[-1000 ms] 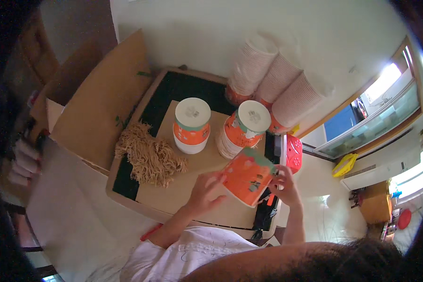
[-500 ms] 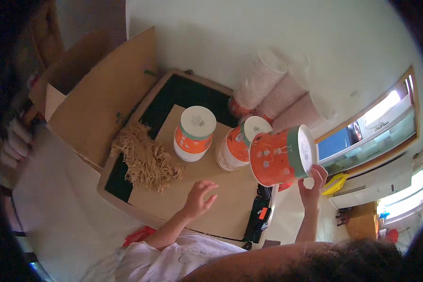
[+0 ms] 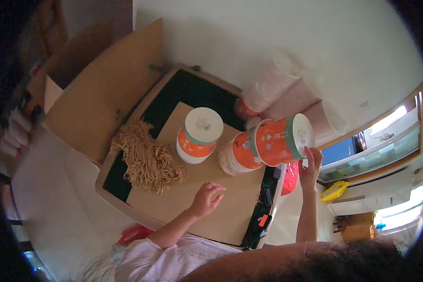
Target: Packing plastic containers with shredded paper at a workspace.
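My right hand point(image 3: 310, 167) pinches the white-and-green base end of an orange paper bucket point(image 3: 273, 141). That bucket is tilted, its rim end against or just over a second orange bucket stack point(image 3: 244, 150), which stands upside down with several pale rims at its bottom. Over the cardboard, my left hand point(image 3: 206, 199) is empty, with the thumb apart from its half-curled fingers. Another upside-down bucket stack point(image 3: 199, 136), white, green and orange, stands beyond the left hand. A heap of tan paper-twine handles point(image 3: 145, 157) lies to its left.
Tall nested bucket stacks point(image 3: 286, 94) in clear plastic lean by the wall. A large cardboard box point(image 3: 103, 89) stands at the left. The table has a dark green mat point(image 3: 197, 89) under a cardboard sheet point(image 3: 211, 225). Small black items point(image 3: 266, 197) lie along its right edge.
My right hand has lifted the orange bucket up and away, bringing it over the second stack. My left hand stays empty above the cardboard. The view has shifted slightly.
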Tool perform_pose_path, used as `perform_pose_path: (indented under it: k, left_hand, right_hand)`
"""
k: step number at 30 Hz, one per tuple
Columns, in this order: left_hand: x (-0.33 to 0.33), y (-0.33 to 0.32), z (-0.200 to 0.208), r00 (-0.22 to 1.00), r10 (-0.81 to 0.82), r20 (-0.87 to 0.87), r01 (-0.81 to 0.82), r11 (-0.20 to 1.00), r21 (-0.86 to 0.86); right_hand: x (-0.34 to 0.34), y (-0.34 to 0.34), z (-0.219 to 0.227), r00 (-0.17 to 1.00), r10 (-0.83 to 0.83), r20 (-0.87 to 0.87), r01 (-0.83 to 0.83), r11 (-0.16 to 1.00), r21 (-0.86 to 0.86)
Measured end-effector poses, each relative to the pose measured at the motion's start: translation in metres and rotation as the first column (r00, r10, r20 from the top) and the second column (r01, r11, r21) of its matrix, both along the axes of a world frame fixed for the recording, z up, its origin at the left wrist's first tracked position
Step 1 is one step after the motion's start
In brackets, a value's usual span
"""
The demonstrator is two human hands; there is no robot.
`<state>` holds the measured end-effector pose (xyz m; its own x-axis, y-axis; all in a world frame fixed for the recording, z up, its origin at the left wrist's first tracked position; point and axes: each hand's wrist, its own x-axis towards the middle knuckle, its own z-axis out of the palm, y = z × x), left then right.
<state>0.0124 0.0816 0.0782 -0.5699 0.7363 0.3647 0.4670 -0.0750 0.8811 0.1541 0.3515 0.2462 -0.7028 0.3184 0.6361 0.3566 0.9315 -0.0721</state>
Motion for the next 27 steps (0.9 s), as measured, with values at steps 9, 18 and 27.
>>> perform_pose_path:
  k: [9, 18, 27]
  left_hand:
    - [-0.007, 0.015, -0.012, 1.0, 0.012, 0.017, -0.012, 1.0, -0.017]
    - [-0.013, 0.03, -0.018, 0.999, -0.022, 0.025, 0.023, 0.999, -0.044]
    - [-0.013, 0.037, -0.025, 0.999, -0.007, 0.033, 0.008, 0.999, -0.038]
  right_hand:
    - [-0.019, 0.013, -0.032, 0.996, 0.051, 0.078, -0.044, 0.996, -0.084]
    - [-0.025, 0.019, -0.055, 0.983, 0.074, 0.165, -0.048, 0.987, -0.156]
    - [-0.027, 0.02, -0.071, 0.976, 0.088, 0.201, -0.062, 0.989, -0.134]
